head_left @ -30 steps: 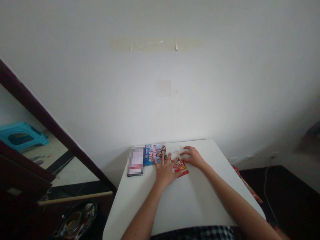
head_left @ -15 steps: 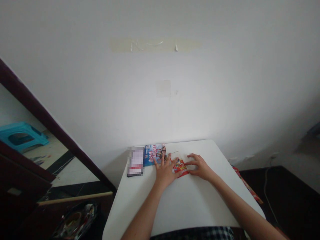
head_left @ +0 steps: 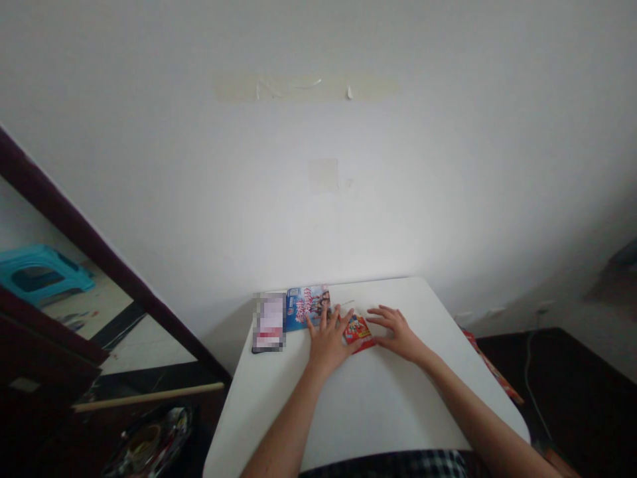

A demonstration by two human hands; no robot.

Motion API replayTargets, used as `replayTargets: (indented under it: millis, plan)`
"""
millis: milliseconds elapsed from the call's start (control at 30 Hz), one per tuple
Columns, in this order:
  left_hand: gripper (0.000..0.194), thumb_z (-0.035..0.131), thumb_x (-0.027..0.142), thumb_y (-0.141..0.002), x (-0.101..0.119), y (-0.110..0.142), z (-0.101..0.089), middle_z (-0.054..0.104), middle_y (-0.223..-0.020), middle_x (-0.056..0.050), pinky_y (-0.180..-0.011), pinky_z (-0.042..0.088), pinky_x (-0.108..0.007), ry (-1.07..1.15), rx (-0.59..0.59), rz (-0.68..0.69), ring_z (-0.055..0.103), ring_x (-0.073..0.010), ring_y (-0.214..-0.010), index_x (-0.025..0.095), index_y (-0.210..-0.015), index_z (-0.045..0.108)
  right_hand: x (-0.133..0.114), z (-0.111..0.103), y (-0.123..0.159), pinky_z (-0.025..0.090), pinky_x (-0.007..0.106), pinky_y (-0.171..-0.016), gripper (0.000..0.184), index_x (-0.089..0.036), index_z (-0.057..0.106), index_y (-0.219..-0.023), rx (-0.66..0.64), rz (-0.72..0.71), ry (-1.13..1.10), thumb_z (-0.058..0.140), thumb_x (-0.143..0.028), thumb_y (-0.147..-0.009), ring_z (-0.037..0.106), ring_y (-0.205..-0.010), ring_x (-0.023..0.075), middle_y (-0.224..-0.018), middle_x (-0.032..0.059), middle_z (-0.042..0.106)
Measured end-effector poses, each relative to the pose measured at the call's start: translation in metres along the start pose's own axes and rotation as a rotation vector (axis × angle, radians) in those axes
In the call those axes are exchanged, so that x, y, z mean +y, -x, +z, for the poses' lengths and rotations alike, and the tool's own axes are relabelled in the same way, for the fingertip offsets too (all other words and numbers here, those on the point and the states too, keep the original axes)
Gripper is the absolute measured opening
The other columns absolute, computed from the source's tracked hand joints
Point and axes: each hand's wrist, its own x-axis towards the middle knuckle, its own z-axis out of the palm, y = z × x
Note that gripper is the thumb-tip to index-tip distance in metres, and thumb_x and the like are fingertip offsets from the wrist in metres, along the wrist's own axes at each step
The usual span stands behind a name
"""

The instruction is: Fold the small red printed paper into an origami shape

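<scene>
A small red printed piece of paper (head_left: 359, 335) with colourful pictures lies on the white table (head_left: 378, 405). My left hand (head_left: 329, 340) rests flat with spread fingers at its left side, the thumb over its lower left part. The left fingertips also reach the lower right of a blue printed leaflet (head_left: 298, 311). At the right edge of the red paper is my right hand (head_left: 398, 335), its fingers apart and curved, with the thumb close to that edge. Whether the thumb touches the paper I cannot tell.
A phone-like flat object (head_left: 270, 323), its face pixelated, lies left of the leaflet. A wall (head_left: 348, 232) stands behind the table. To the left are a mirror reflecting a blue stool (head_left: 44, 272) and a dark container (head_left: 149, 441) of odds and ends on the floor.
The fingers of my right hand have shifted slightly left and spread above the red paper's right edge. My left hand stays in place. The view has moved a little.
</scene>
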Motion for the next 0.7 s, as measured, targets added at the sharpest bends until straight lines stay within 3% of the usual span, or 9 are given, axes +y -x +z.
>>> replayTargets:
  millis: [267,467,567,700]
  plan:
    - [0.071,0.040,0.076,-0.084,-0.002,0.000,0.003,0.011,-0.168,0.004,-0.114,0.000,-0.075,-0.031,0.036,-0.003,0.005,-0.0385,-0.153,0.046,-0.148,0.036,-0.010,0.006,-0.018,0.013,0.074,-0.112,0.036,-0.040,0.066,-0.122,-0.130,0.028,0.018,0.060,-0.032,-0.087,0.034,-0.143,0.0337,-0.136,0.0004,0.062]
    - [0.063,0.042,0.065,-0.090,-0.005,-0.005,0.005,0.016,-0.167,0.001,-0.115,0.008,-0.074,0.012,0.075,-0.080,0.013,-0.0363,-0.152,0.042,-0.148,0.040,-0.007,0.016,-0.014,0.016,0.066,-0.117,0.044,-0.035,0.058,-0.134,-0.032,-0.004,0.072,0.048,-0.024,-0.093,0.037,-0.140,0.0292,-0.143,0.0024,0.056]
    - [0.052,0.047,0.054,-0.091,-0.007,-0.007,0.003,0.026,-0.164,-0.002,-0.116,0.012,-0.073,0.041,0.107,-0.153,0.020,-0.0356,-0.150,0.034,-0.138,0.055,-0.005,0.016,-0.012,0.022,0.061,-0.117,0.047,-0.036,0.058,-0.133,-0.018,-0.030,0.090,0.044,-0.017,-0.092,0.040,-0.137,0.0274,-0.143,0.0018,0.056]
    - [0.035,0.054,0.044,-0.090,-0.007,-0.006,-0.001,0.037,-0.159,0.000,-0.115,0.011,-0.075,0.070,0.126,-0.149,0.026,-0.0352,-0.147,0.033,-0.121,0.068,-0.004,0.013,-0.013,0.029,0.054,-0.114,0.041,-0.036,0.064,-0.126,0.008,-0.059,0.092,0.047,-0.019,-0.093,0.045,-0.129,0.0260,-0.135,0.0036,0.060]
